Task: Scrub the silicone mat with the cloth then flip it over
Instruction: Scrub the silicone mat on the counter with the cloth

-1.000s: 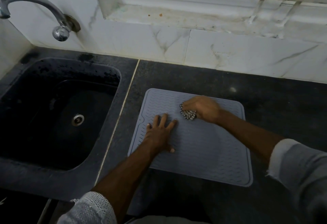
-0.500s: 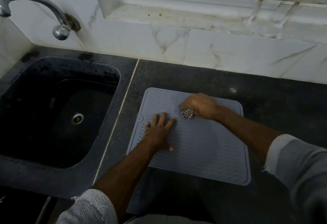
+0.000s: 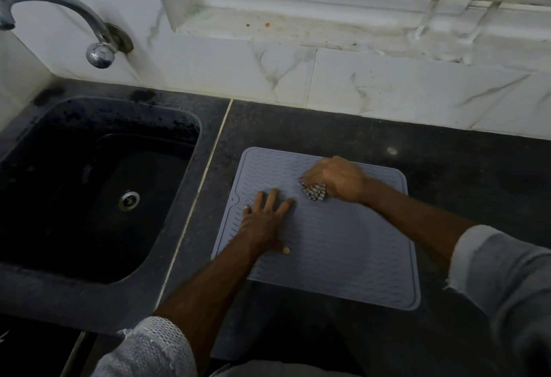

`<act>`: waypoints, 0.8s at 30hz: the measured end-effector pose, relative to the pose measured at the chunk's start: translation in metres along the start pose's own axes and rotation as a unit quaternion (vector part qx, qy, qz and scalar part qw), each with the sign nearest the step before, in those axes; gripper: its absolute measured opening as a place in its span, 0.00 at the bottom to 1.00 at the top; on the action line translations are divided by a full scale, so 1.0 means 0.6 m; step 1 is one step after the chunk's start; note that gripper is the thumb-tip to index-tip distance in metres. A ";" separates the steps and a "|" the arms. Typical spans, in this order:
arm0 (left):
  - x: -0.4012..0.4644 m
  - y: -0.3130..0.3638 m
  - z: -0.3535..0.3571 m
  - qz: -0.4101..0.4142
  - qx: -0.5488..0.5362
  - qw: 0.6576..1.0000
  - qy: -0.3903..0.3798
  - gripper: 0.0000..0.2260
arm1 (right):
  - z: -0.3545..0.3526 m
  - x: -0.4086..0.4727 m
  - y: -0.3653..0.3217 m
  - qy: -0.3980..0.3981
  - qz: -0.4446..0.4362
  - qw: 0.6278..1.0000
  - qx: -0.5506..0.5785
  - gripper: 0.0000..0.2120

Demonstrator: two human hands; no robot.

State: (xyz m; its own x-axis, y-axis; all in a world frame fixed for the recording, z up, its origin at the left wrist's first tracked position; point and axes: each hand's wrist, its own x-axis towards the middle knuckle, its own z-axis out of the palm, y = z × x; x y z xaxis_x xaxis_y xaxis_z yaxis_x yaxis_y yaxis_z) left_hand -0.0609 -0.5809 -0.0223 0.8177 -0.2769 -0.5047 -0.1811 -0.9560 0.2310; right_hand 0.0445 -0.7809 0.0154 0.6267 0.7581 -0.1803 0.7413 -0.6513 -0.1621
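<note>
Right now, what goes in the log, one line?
step: scrubbing | right hand grips cloth | left hand presses mat | flip: not yet

Most of the cloth [image 3: 313, 192] hides under the right hand [image 3: 335, 178]

Dim, murky wide-angle view, brighter along the top, bowed edges.
</note>
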 end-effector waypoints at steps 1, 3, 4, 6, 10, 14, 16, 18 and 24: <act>0.000 0.000 -0.001 -0.002 0.002 1.000 -0.001 0.51 | 0.000 0.012 -0.011 0.015 -0.011 1.000 0.008 0.15; 0.000 0.001 -0.001 -0.009 0.011 1.000 -0.005 0.51 | 0.006 0.031 -0.035 0.010 -0.027 1.000 0.010 0.15; -0.001 0.002 -0.001 -0.012 0.015 1.000 -0.005 0.51 | 0.012 0.036 -0.041 0.000 -0.027 1.000 0.006 0.15; -0.001 0.002 0.000 -0.010 0.016 1.000 0.002 0.51 | 0.018 0.031 -0.034 -0.015 -0.008 1.000 0.018 0.15; 0.001 -0.001 0.000 -0.001 -0.004 1.000 0.004 0.51 | 0.014 -0.006 0.003 -0.033 0.014 0.999 0.038 0.16; -0.003 0.002 -0.004 -0.001 -0.001 1.000 0.002 0.51 | 0.000 0.002 0.004 -0.031 0.037 0.997 0.060 0.15; -0.005 0.004 -0.006 -0.003 0.002 1.000 0.003 0.50 | 0.001 0.019 -0.017 0.008 0.019 0.998 0.060 0.15; -0.007 0.006 -0.008 -0.009 0.008 1.000 -0.003 0.50 | 0.010 0.032 -0.040 0.003 -0.007 0.999 0.031 0.14; -0.008 0.005 -0.009 -0.002 0.003 1.000 0.000 0.50 | 0.007 0.003 -0.016 -0.058 0.031 0.998 0.003 0.14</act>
State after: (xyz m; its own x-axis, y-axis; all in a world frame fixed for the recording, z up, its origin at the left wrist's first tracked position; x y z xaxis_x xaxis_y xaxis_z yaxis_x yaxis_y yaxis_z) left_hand -0.0623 -0.5821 -0.0147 0.8181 -0.2735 -0.5058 -0.1811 -0.9574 0.2249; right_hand 0.0374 -0.7732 0.0127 0.6387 0.7079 -0.3016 0.7007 -0.6970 -0.1523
